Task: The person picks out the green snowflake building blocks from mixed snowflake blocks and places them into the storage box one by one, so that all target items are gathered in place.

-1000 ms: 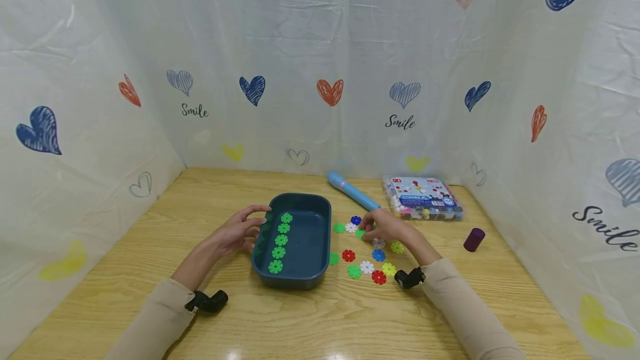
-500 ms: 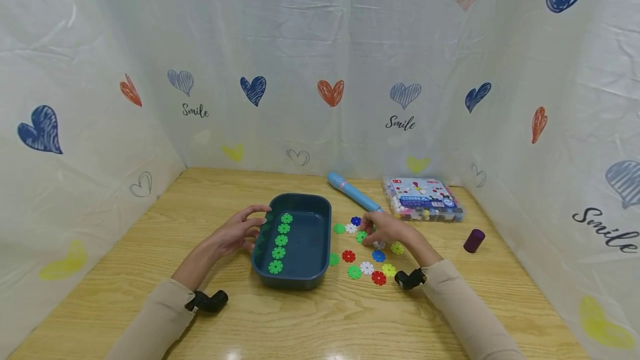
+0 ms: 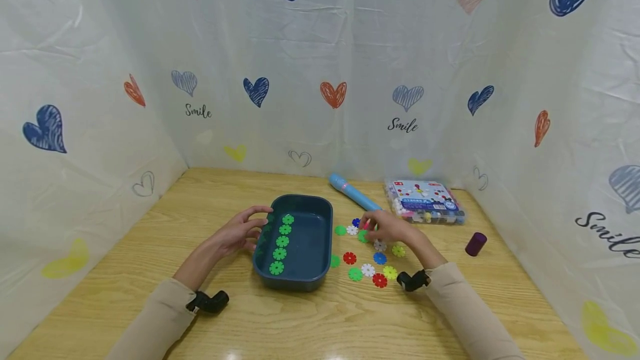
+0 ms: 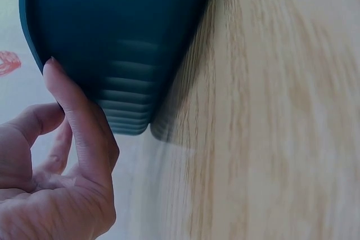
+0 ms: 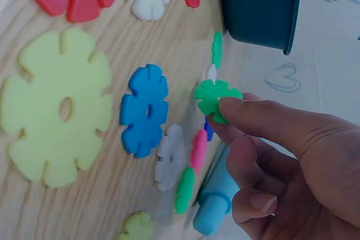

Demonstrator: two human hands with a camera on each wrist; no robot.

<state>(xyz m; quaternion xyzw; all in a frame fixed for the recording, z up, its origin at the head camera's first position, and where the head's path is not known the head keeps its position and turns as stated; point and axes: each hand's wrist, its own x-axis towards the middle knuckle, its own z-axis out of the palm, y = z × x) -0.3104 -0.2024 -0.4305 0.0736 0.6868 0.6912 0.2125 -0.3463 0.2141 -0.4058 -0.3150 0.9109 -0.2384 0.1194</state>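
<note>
Beyond the right grip (image 3: 384, 226) pinching a green disc (image 5: 208, 97), cloth (image 3: 320, 60) reads "Smile".

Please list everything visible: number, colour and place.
table: 1, tan, below
sheeting: count unclear, white, around
tray: 1, blue-green, centre
row discs: 5, green, in tray
loose discs: over ten, multicoloured, beside tray
stick: 1, blue, behind loose discs
case: 1, clear, back right
cylinder: 1, purple, far right
held disc: 1, green, in right hand
sleeves: 2, beige, both arms
wrist devices: 2, black, on sleeves
left hand: 1, bare, at tray
right hand: 1, bare, over loose discs
</note>
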